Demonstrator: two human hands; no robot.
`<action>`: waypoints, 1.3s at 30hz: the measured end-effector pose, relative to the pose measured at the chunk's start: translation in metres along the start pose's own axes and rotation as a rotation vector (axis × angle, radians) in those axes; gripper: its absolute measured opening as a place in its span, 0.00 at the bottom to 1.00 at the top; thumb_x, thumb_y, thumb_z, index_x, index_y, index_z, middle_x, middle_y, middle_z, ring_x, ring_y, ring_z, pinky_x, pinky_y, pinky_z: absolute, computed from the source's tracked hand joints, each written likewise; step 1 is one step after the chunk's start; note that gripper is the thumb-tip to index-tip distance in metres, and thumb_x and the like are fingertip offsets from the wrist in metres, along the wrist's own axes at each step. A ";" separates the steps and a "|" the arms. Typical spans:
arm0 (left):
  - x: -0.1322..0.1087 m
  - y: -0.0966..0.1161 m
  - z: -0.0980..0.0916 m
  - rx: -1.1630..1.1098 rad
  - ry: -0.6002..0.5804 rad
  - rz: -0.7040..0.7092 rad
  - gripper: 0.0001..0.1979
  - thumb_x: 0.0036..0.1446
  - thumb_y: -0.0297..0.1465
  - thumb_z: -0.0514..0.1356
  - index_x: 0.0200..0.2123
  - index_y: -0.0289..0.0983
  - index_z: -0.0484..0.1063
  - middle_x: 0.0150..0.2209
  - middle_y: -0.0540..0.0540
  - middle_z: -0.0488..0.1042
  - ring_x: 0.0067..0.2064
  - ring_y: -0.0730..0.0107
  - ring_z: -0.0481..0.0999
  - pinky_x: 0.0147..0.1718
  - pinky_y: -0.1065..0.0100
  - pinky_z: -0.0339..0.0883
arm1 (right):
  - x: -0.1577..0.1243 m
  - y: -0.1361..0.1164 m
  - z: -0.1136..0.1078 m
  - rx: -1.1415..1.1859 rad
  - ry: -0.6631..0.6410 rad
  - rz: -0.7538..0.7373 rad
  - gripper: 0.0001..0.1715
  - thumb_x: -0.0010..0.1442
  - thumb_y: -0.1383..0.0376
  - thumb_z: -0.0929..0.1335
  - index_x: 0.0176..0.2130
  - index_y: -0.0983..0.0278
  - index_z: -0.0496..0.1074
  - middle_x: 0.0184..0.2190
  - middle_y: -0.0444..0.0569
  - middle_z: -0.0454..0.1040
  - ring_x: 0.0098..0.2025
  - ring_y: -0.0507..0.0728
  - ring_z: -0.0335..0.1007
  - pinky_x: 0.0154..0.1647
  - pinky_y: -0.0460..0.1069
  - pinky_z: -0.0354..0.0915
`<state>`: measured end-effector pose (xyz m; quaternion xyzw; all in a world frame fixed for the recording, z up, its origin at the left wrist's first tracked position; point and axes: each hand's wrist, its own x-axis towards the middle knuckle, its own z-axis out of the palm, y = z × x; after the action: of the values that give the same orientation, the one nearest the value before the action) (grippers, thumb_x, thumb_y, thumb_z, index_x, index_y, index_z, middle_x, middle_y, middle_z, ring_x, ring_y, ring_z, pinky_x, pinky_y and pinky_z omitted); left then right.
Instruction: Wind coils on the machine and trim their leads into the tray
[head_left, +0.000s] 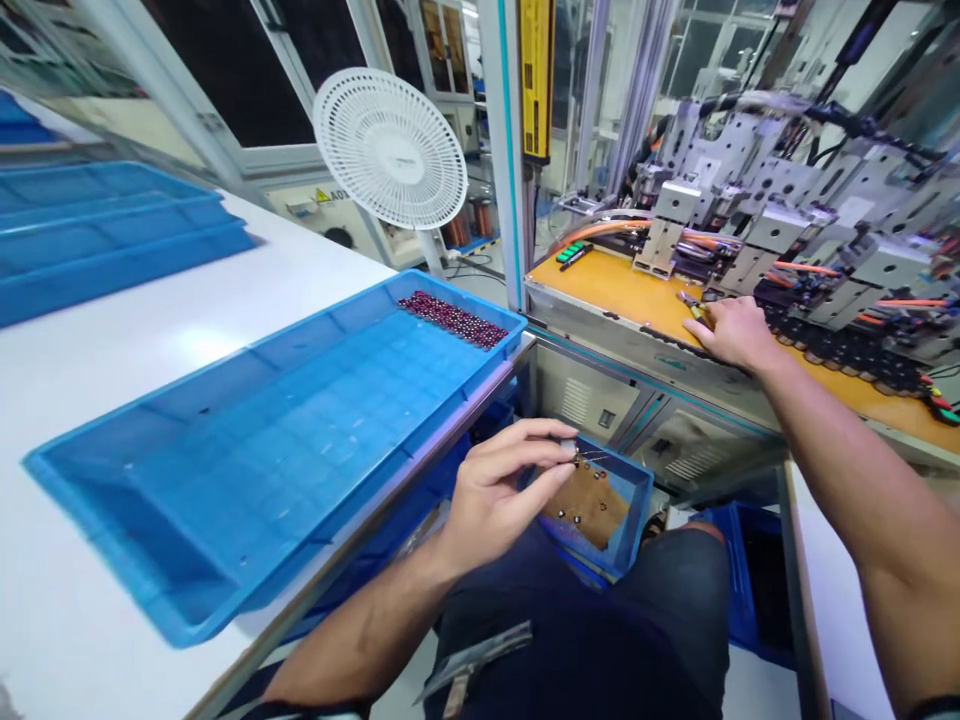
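My left hand [499, 490] is raised over my lap, thumb and fingers pinched on a small component with thin wire leads [570, 447]; its exact kind is too small to make out. My right hand [735, 330] reaches to the orange bench top, where its thumb and fingers close around small pliers [694, 304] with yellow and dark handles. Part of the pliers is hidden under the fingers. Below my left hand stands a blue bin [637, 515] with brown lining and several small loose parts.
A long blue tray [300, 400] on the white table [300, 255] holds rows of small dark red parts [454, 318] at its far end. Stacked blue trays [112, 235] stand at left. A white fan [391, 150] and a machine [772, 220] with orange tubes stand beyond.
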<state>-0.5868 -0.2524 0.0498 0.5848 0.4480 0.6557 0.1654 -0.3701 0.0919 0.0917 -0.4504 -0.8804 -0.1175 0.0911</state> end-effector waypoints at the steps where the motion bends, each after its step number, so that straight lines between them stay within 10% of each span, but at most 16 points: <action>1: -0.001 -0.001 0.000 -0.008 0.002 -0.004 0.10 0.54 0.20 0.66 0.39 0.38 0.81 0.43 0.39 0.81 0.43 0.63 0.81 0.42 0.64 0.76 | -0.004 0.002 0.000 0.002 -0.004 -0.009 0.35 0.64 0.43 0.59 0.45 0.70 0.75 0.48 0.67 0.72 0.50 0.70 0.63 0.51 0.59 0.59; 13: -0.001 0.002 0.012 -0.029 -0.007 -0.054 0.06 0.54 0.23 0.66 0.36 0.37 0.81 0.41 0.40 0.81 0.41 0.62 0.82 0.39 0.65 0.77 | -0.087 0.010 -0.023 0.175 0.076 -0.072 0.26 0.55 0.57 0.70 0.50 0.68 0.71 0.42 0.62 0.71 0.45 0.69 0.68 0.50 0.63 0.65; 18: 0.001 0.004 0.012 -0.027 0.014 -0.027 0.08 0.54 0.22 0.66 0.36 0.37 0.81 0.41 0.40 0.81 0.42 0.63 0.82 0.40 0.65 0.77 | -0.183 -0.059 -0.023 0.484 0.138 -0.194 0.26 0.61 0.64 0.66 0.58 0.63 0.62 0.43 0.55 0.70 0.43 0.60 0.71 0.46 0.55 0.72; 24: 0.001 0.005 0.017 0.011 -0.024 0.027 0.10 0.53 0.20 0.66 0.38 0.37 0.81 0.42 0.40 0.81 0.42 0.65 0.81 0.41 0.65 0.76 | -0.286 -0.145 -0.017 1.327 -0.144 -0.180 0.35 0.65 0.69 0.64 0.66 0.55 0.51 0.44 0.51 0.72 0.38 0.53 0.75 0.42 0.50 0.76; 31: -0.005 0.002 0.023 0.015 -0.088 0.041 0.14 0.53 0.17 0.65 0.41 0.38 0.80 0.45 0.41 0.80 0.44 0.65 0.80 0.43 0.65 0.75 | -0.293 -0.156 -0.022 1.546 -0.239 -0.219 0.43 0.61 0.74 0.64 0.69 0.53 0.48 0.56 0.58 0.67 0.56 0.60 0.71 0.59 0.62 0.67; 39: -0.005 0.004 0.020 0.034 -0.083 0.060 0.14 0.52 0.17 0.66 0.41 0.37 0.80 0.44 0.41 0.80 0.43 0.66 0.81 0.42 0.66 0.75 | -0.280 -0.162 -0.028 1.653 -0.271 -0.215 0.46 0.58 0.78 0.64 0.68 0.50 0.51 0.51 0.52 0.70 0.48 0.55 0.71 0.54 0.56 0.70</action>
<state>-0.5661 -0.2501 0.0479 0.6275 0.4340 0.6279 0.1540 -0.3391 -0.2240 0.0239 -0.1628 -0.7243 0.6118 0.2732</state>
